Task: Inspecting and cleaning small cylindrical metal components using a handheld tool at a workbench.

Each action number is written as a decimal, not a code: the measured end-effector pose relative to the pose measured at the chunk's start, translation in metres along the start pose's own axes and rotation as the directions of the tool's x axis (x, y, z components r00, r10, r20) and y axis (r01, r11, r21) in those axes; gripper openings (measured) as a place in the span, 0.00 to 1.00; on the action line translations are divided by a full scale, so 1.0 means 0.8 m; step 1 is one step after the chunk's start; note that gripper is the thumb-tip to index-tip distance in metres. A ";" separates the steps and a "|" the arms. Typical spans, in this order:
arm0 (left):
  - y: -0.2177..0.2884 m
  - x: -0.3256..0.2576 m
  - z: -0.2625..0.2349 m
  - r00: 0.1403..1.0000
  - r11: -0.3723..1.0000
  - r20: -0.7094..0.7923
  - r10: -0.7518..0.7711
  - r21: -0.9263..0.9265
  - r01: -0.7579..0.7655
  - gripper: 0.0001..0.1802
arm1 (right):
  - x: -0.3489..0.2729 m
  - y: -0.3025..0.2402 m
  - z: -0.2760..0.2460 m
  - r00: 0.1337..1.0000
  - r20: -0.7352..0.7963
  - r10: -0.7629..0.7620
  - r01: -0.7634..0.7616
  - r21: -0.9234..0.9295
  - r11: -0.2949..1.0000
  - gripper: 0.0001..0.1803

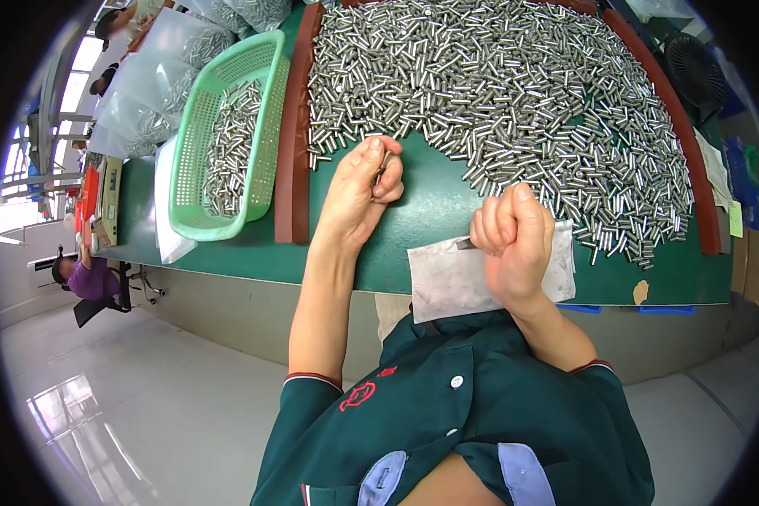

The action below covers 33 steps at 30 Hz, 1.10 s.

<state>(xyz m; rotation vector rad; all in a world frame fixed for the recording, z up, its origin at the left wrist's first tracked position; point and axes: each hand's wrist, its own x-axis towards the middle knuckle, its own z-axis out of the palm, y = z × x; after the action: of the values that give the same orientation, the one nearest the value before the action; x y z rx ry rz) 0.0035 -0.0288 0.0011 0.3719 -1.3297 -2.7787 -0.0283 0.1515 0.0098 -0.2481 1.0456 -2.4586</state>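
A wide heap of short shiny metal pins (489,76) covers the far part of the green table (422,223). At the heap's near left edge my left hand (364,187) is curled closed, with metal pins (383,165) showing between its fingers. To the right, my right hand (516,240) is closed in a fist above a smudged white sheet (443,282) at the table's near edge. A small grey piece, which looks like a metal pin (465,244), pokes out on the fist's left side; most of it is hidden by the fingers.
Dark red rails (293,160) border the heap on left and right. Left of the heap stands a green plastic basket (266,169) partly filled with pins, with clear bags of pins (148,97) behind it. A black fan (693,72) sits far right. A person in purple (93,278) sits at far left.
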 end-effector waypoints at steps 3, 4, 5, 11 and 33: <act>-0.008 -0.014 0.023 0.993 0.976 -0.108 -0.051 0.206 0.073 0.08 | 0.001 0.000 -0.001 0.999 -0.027 0.029 -0.027 0.060 0.998 0.22; -0.011 -0.021 0.031 0.993 0.962 -0.105 -0.057 0.261 0.082 0.06 | 0.002 -0.001 -0.002 0.999 -0.033 0.035 -0.033 0.067 0.997 0.22; -0.016 -0.029 0.040 0.994 0.925 -0.104 -0.025 0.374 0.062 0.06 | 0.004 -0.003 -0.002 0.998 -0.027 0.048 -0.046 0.073 0.996 0.22; -0.041 -0.073 0.075 0.983 0.368 -0.004 0.181 0.928 -0.064 0.04 | 0.008 -0.003 -0.005 0.999 -0.005 0.033 -0.032 0.074 0.997 0.22; -0.073 -0.087 0.071 0.925 -0.060 0.148 0.349 0.989 -0.136 0.04 | 0.001 -0.001 -0.012 1.000 0.011 -0.020 0.018 0.136 0.991 0.23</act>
<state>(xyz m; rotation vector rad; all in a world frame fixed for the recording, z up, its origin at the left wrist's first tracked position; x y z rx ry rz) 0.0621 0.0612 0.0041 0.2531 -2.7572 -0.8626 -0.0321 0.1578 0.0040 -0.2299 0.8693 -2.5291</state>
